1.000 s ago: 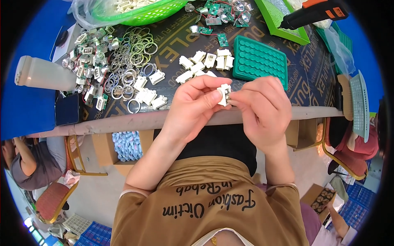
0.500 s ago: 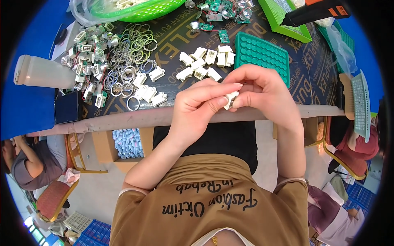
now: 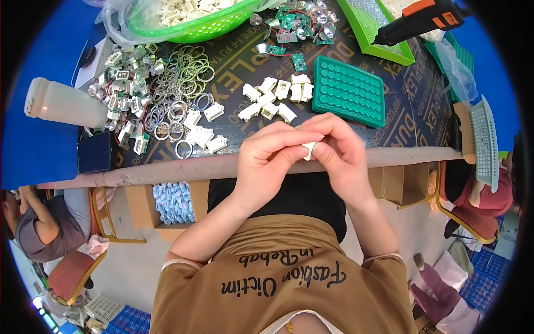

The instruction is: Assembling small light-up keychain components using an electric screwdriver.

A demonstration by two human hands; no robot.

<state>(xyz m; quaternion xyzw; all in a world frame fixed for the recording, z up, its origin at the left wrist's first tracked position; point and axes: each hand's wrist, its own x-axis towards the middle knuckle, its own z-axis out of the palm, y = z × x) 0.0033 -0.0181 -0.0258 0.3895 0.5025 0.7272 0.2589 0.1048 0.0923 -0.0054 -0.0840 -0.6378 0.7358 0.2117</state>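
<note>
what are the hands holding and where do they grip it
A small white plastic part, pinched between the fingertips of the left hand and right hand; fingers hide most of it.

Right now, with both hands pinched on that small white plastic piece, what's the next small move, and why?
Probably set the white plastic piece down with the white parts beside the green tray. The left hand and right hand hold it together above the table edge, so it looks finished.

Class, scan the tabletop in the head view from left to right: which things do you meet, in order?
White plastic bottle → pile of metal rings → cluster of white plastic housings → green moulded tray → black and orange glue gun.
</note>
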